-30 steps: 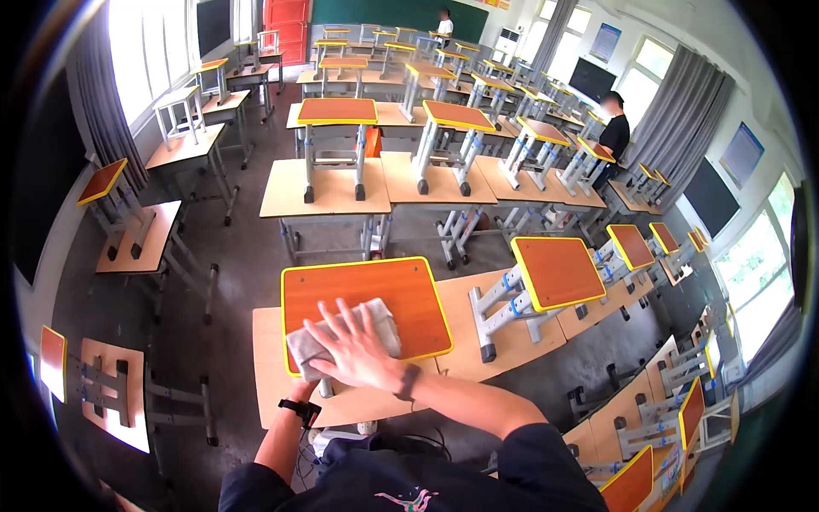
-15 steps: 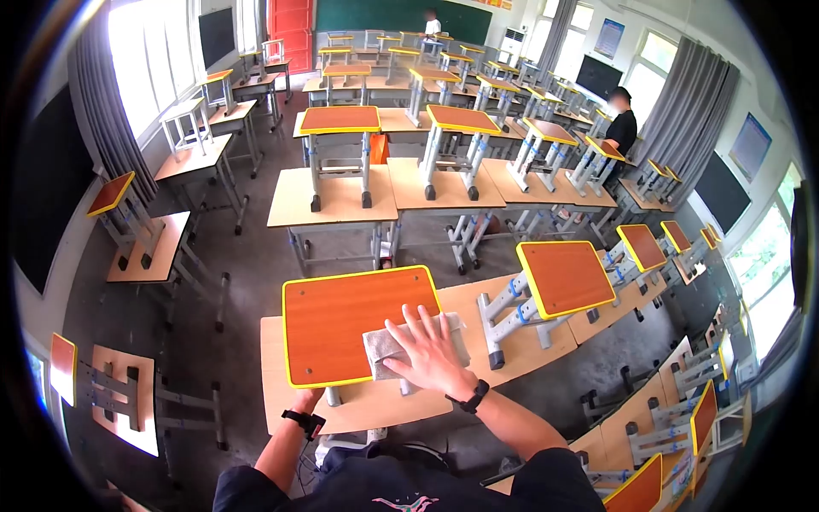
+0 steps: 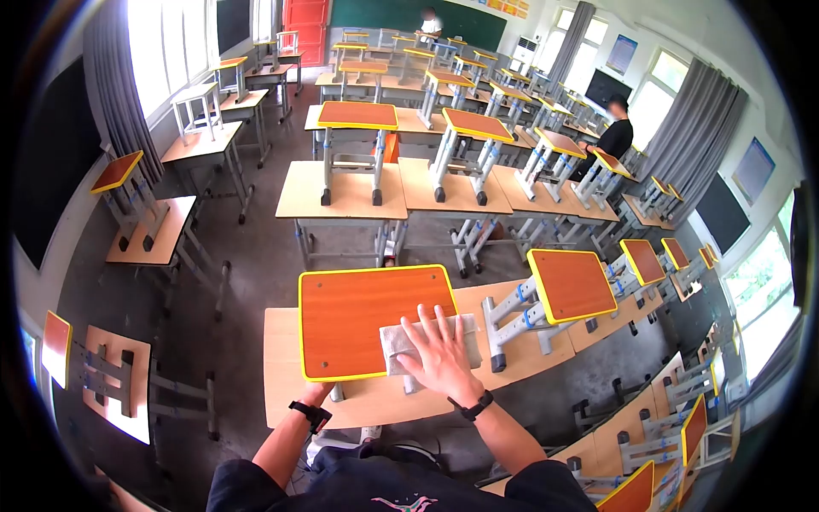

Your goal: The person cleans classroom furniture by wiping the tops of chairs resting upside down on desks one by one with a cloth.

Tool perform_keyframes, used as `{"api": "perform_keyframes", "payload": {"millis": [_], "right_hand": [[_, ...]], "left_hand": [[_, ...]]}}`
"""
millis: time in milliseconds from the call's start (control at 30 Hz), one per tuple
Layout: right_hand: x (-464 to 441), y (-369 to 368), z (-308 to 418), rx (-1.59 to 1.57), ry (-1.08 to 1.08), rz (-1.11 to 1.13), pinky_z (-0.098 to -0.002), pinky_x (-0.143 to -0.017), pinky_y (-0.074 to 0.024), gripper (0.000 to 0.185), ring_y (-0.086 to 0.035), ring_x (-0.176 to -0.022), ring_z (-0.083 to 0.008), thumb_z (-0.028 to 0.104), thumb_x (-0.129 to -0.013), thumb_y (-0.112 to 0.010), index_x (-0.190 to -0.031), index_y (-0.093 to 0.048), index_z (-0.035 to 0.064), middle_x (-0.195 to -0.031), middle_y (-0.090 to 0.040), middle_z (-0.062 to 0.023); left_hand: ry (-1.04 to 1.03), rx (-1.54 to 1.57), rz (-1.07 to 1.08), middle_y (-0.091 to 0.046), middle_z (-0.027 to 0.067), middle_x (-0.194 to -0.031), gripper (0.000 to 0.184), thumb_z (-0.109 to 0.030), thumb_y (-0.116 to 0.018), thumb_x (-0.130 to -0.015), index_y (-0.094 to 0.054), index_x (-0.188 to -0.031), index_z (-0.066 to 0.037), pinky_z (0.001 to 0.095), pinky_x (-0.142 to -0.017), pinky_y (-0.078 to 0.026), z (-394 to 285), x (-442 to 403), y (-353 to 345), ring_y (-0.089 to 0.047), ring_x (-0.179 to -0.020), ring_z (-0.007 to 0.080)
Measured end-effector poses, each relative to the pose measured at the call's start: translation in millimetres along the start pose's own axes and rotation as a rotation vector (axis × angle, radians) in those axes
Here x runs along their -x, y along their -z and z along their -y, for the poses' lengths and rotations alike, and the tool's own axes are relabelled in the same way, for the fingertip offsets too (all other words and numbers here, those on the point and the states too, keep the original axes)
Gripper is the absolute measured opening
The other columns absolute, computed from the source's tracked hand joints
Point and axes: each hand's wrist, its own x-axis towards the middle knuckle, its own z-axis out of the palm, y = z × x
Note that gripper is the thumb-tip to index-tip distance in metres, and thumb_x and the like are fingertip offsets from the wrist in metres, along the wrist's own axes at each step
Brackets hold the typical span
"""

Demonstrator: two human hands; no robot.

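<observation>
A stool with an orange-brown seat (image 3: 367, 320) and yellow edging stands on the light wood desk (image 3: 286, 341) before me. My right hand (image 3: 439, 354) lies flat with fingers spread on a folded greyish cloth (image 3: 397, 348), pressing it against the seat's near right corner. Part of the cloth sticks out past the seat's edge. My left hand (image 3: 317, 394) is at the near left corner, below the seat's rim. The seat hides its fingers, so its grip does not show. Each wrist wears a black band.
Another stool (image 3: 573, 286) stands on the desk to the right. Further rows of desks (image 3: 341, 189) carry upturned-height stools (image 3: 358, 115). One person (image 3: 616, 136) in black is at the right, another (image 3: 429, 30) in white at the back. Grey curtains (image 3: 695, 128) hang beside the windows.
The view has shifted slightly. My right hand, the cloth and the seat appear a little further right, with the hand still flat on the cloth. The person in black has turned and reaches toward a stool.
</observation>
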Motion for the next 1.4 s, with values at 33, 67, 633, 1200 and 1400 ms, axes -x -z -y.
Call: {"api": "perform_keyframes", "payload": {"millis": [33, 67, 633, 1200, 1400], "right_hand": [[-0.5, 0.6, 2.7, 0.005, 0.001, 0.005, -0.0711, -0.116, -0.0164, 0.070, -0.028, -0.148, -0.0460, 0.055, -0.095, -0.060, -0.154, -0.045, 0.0206, -0.159, -0.038, -0.0194], [-1.7, 1.8, 5.6, 0.010, -0.007, 0.024, -0.0710, -0.116, -0.0155, 0.071, -0.027, -0.149, -0.0463, 0.054, -0.095, -0.061, -0.155, -0.043, 0.0203, -0.160, -0.036, -0.0205], [-35.5, -31.4, 120.8, 0.085, -0.134, 0.060, -0.0730, -0.116, -0.0129, 0.069, -0.024, -0.149, -0.0500, 0.052, -0.098, -0.055, -0.157, -0.038, 0.0210, -0.162, -0.031, -0.0225], [-85.0, -60.5, 169.0, 0.101, -0.625, 0.227, -0.0816, -0.109, -0.0047, 0.082, -0.012, -0.149, -0.0589, 0.064, -0.098, -0.042, -0.161, -0.025, 0.0134, -0.166, -0.015, -0.0275], [-107.7, -61.0, 180.3, 0.060, -0.752, 0.224, -0.0816, -0.110, -0.0009, 0.082, -0.008, -0.150, -0.0590, 0.064, -0.100, -0.036, -0.161, -0.025, 0.0114, -0.167, -0.013, -0.0280]], "left_hand": [[-0.004, 0.000, 0.008, -0.055, 0.0182, -0.145, 0.049, -0.030, -0.057, -0.099, -0.051, -0.142, -0.008, 0.0453, -0.110, -0.041, -0.4, -2.0, -1.0, -0.050, -0.133, 0.0323], [-0.009, 0.001, 0.018, -0.055, 0.0183, -0.145, 0.049, -0.030, -0.057, -0.099, -0.051, -0.142, -0.008, 0.0454, -0.110, -0.041, -0.2, -2.3, -1.8, -0.050, -0.133, 0.0325], [-0.116, -0.002, 0.153, -0.054, 0.0197, -0.146, 0.050, -0.030, -0.056, -0.099, -0.050, -0.143, -0.008, 0.0469, -0.111, -0.038, 2.4, -4.1, 10.8, -0.048, -0.135, 0.0344], [-0.282, -0.042, 0.058, -0.050, 0.0255, -0.147, 0.055, -0.025, -0.054, -0.095, -0.047, -0.145, -0.005, 0.0529, -0.115, -0.029, -21.0, -16.7, 9.0, -0.040, -0.140, 0.0421], [-0.427, -0.111, 0.002, -0.062, 0.0271, -0.127, 0.045, -0.018, -0.067, -0.087, -0.058, -0.128, -0.002, 0.0517, -0.102, -0.044, -6.0, -20.1, 2.8, -0.055, -0.121, 0.0470]]}}
